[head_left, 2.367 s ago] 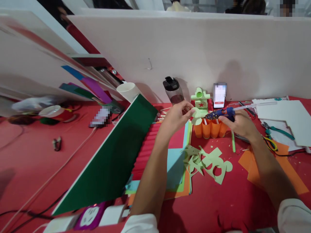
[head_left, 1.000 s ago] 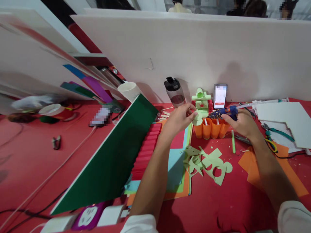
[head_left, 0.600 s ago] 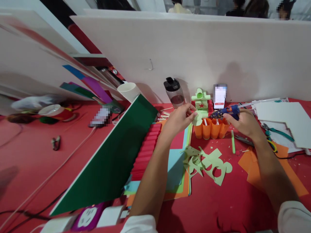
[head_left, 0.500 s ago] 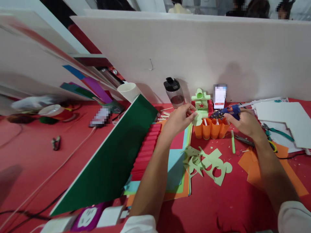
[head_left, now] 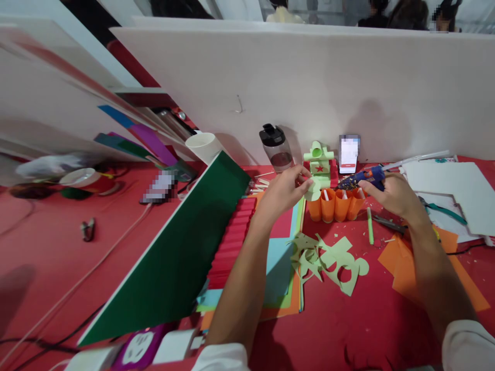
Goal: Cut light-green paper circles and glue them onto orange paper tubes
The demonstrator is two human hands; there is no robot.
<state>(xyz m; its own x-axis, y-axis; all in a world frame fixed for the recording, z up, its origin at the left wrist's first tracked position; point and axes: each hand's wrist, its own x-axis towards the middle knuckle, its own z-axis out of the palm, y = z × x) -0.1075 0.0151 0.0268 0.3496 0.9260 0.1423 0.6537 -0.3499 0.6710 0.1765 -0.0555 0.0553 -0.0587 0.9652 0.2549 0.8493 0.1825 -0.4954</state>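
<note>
My left hand (head_left: 286, 188) pinches a pale green paper disc (head_left: 313, 191) by its left edge, just above the leftmost of several orange paper tubes (head_left: 328, 206) standing in a row. White strips show inside some of the tubes. In my right hand (head_left: 393, 195) is a blue hot glue gun (head_left: 363, 179), its nozzle pointing left over the tubes, to the right of the disc. Behind the tubes stands a green paper model (head_left: 319, 161) with a red star. Pale green paper offcuts (head_left: 335, 260) lie in front on the red table.
A green board (head_left: 174, 257) leans at an angle on the left beside red folded paper (head_left: 232, 242). A dark-lidded bottle (head_left: 275, 147) and a lit phone (head_left: 349, 153) stand at the back. Scissors (head_left: 389, 223), a green glue stick (head_left: 370, 225) and orange sheets (head_left: 404, 263) lie right.
My right hand has shifted the glue gun slightly to the right, away from the disc. My left hand still pinches the disc in about the same place.
</note>
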